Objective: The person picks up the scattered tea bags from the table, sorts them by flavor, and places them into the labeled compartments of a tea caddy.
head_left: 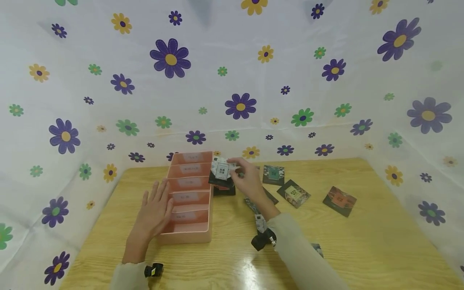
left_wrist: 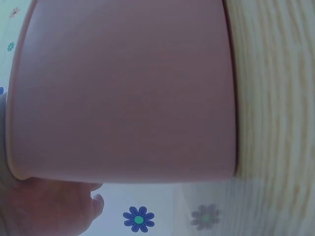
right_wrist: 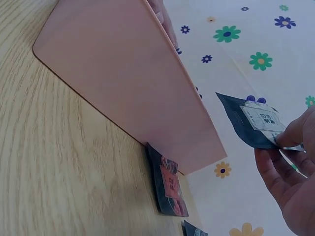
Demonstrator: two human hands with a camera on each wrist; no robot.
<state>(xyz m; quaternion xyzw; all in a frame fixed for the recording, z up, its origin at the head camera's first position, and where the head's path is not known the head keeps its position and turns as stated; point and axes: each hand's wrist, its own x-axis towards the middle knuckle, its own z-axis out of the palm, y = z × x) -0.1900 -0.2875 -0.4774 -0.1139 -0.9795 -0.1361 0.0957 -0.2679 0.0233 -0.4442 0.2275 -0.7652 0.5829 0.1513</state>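
My right hand (head_left: 250, 181) pinches a small flat packet (head_left: 222, 171) by its edge. The packet is white above and black below, with a pale printed label. It is held up beside the right rim of a pink box (head_left: 185, 238) with several compartments and paper labels inside. In the right wrist view, thumb and fingers grip the packet (right_wrist: 256, 120) above table height. At the box's left side, my left hand (head_left: 154, 209) rests with its fingers extended along the rim. The left wrist view is mostly filled by the box's outer wall (left_wrist: 128, 93).
A red-labelled packet (right_wrist: 170, 184) lies against the box's right side. More packets lie to the right, one with a teal label (head_left: 273, 174), one yellow-green (head_left: 294, 193) and one orange (head_left: 340, 200). Others lie partly under my right forearm. A flower-printed curtain (head_left: 217, 84) surrounds the wooden table (head_left: 377, 233).
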